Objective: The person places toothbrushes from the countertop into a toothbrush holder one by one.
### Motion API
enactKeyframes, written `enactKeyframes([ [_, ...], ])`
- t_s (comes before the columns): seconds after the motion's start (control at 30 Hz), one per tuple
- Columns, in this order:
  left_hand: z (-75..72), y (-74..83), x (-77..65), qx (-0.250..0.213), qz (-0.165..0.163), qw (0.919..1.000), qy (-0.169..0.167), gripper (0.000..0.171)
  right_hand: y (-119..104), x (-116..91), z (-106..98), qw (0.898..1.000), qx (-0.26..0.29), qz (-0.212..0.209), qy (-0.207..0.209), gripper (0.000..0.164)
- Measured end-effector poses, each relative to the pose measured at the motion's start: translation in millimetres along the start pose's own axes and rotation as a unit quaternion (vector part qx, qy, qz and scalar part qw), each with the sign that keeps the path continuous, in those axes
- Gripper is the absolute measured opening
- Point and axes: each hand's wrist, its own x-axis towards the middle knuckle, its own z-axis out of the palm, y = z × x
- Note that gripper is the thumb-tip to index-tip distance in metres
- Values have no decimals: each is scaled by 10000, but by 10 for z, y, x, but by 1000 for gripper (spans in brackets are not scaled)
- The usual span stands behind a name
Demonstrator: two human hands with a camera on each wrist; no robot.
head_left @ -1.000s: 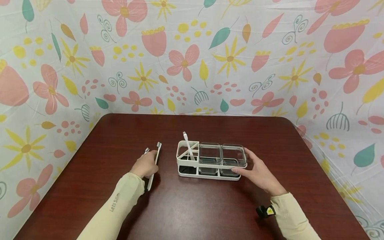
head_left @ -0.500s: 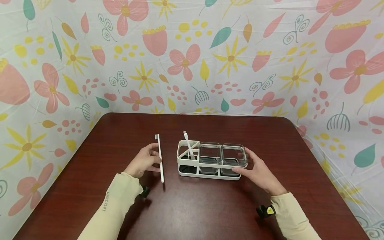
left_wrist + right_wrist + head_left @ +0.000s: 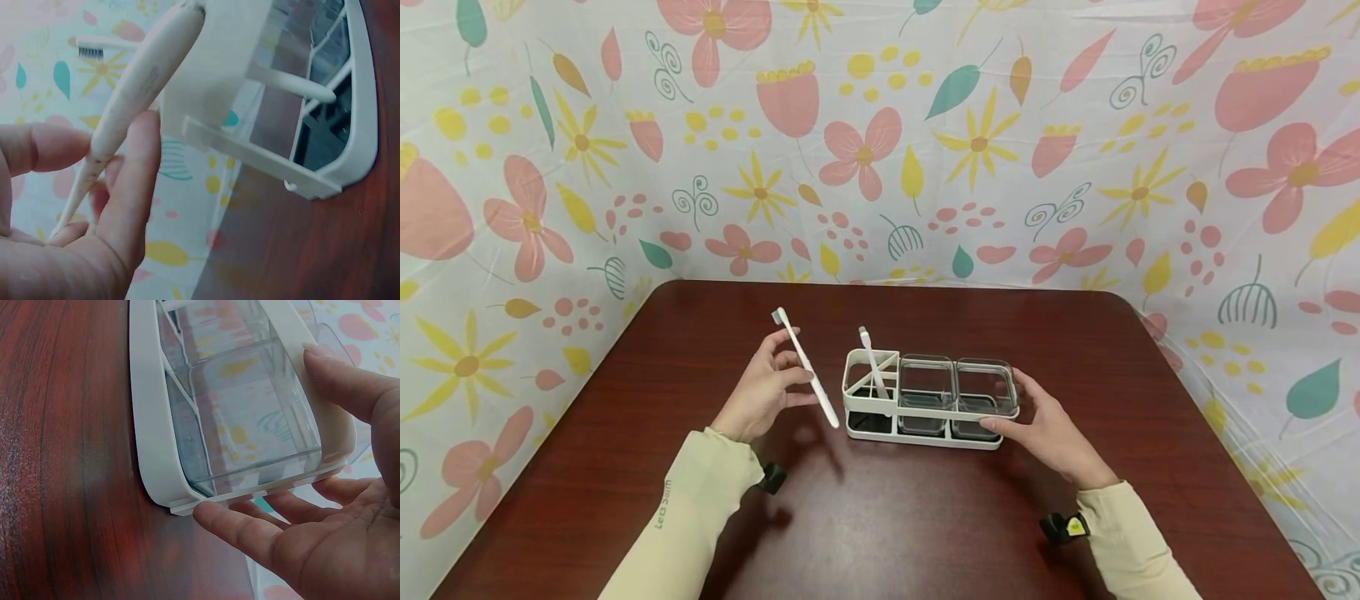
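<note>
Pinching 1 toothbrush (image 3: 802, 353) | left hand (image 3: 764, 390) | its bristles (image 3: 777, 317): head view only

Rack (image 3: 152, 419) close in both wrist views

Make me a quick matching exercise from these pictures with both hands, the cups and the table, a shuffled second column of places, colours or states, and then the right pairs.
Column one
1. Left hand
2. Right hand
3. Cups
4. Table

Column two
A. Dark reddish brown
B. Clear, side by side in the holder
C. Holding a toothbrush
D. Gripping the holder's end

Right pairs: 1-C, 2-D, 3-B, 4-A
</note>
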Motion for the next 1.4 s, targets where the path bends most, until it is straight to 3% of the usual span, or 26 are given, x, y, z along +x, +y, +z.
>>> enactKeyframes([
  [0.57, 270, 160, -50, -540, 892, 9943, 231, 37, 18, -8, -3, 10000, -70, 27, 5, 100],
  [0.8, 363, 179, -53, -507, 1442, 9872, 465, 26, 16, -7, -3, 10000, -58, 68, 5, 100],
  [1.03, 443, 179, -54, -497, 1932, 9787, 492, 13, 18, -11, -7, 9999, -111, 115, 5, 101],
  [1.4, 536, 180, -32, -192, 2241, 9733, 462, 18, 25, -12, -1, 10000, -44, 81, 12, 102],
])
